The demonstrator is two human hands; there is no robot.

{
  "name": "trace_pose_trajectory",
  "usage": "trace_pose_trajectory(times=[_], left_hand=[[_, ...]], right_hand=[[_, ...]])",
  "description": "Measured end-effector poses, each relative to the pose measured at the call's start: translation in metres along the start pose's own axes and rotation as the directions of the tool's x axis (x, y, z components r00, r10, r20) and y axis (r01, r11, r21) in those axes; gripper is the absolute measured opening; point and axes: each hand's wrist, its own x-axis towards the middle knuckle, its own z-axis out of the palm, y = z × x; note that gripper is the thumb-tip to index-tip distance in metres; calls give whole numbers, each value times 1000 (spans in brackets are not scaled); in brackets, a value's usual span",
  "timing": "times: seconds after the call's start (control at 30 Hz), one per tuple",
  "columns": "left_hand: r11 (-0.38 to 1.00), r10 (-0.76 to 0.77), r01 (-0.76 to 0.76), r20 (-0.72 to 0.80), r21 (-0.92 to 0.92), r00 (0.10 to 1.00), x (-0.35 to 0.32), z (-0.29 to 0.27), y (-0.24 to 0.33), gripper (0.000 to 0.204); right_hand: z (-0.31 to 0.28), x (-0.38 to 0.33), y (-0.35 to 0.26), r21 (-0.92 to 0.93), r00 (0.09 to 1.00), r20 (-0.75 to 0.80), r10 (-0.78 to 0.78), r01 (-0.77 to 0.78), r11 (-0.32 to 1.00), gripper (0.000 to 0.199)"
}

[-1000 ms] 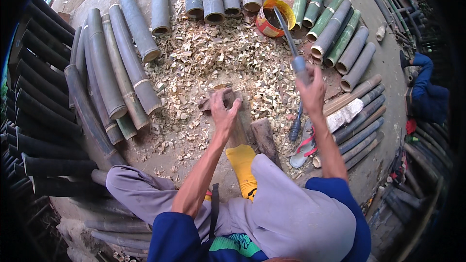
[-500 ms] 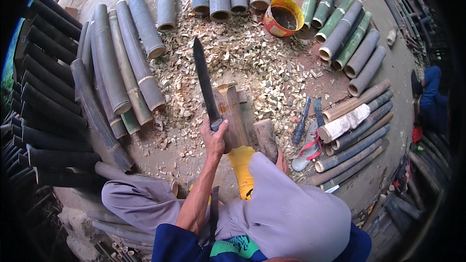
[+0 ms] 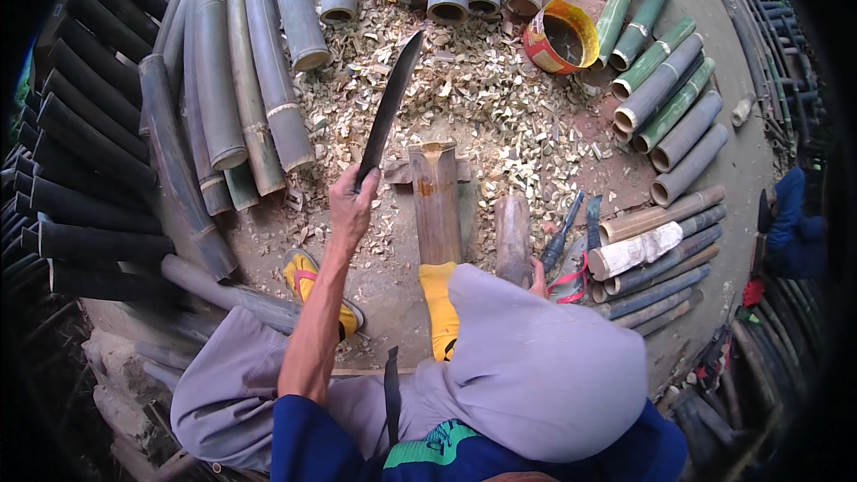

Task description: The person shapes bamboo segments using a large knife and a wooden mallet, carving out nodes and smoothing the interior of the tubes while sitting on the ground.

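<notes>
My left hand [image 3: 351, 205] is shut on the handle of a long dark machete [image 3: 388, 107], whose blade points up and away over the wood chips. A short split bamboo piece [image 3: 435, 201] lies in front of me, its near end under my yellow-socked foot [image 3: 437, 303]. Right of it rests a brown wooden block [image 3: 513, 234]. Only the fingertips of my right hand [image 3: 538, 275] show beside my grey-clad knee, close to that block; its grip is hidden.
Pale chips [image 3: 482, 98] cover the ground. Grey bamboo tubes [image 3: 241, 80] lie at the left and top, green and grey ones [image 3: 665, 89] at the right. An orange bucket [image 3: 561, 36] stands at the back. Hand tools [image 3: 562, 236] lie by the right-hand bundle.
One second ago my right hand held the machete raised and my left hand rested on the bamboo piece. Now my left hand holds the machete and my right hand has dropped beside my knee.
</notes>
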Motion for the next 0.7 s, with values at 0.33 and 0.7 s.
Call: trace_pose_trajectory(times=[0.33,0.7], left_hand=[[866,122,-316,450,387,885,55,-69,3,31],[652,-5,-508,673,563,740,81,-97,30,37]], right_hand=[[7,17,-108,244,994,-31,-103,108,964,79],[28,50,-149,-239,883,-75,-464,436,868,102]])
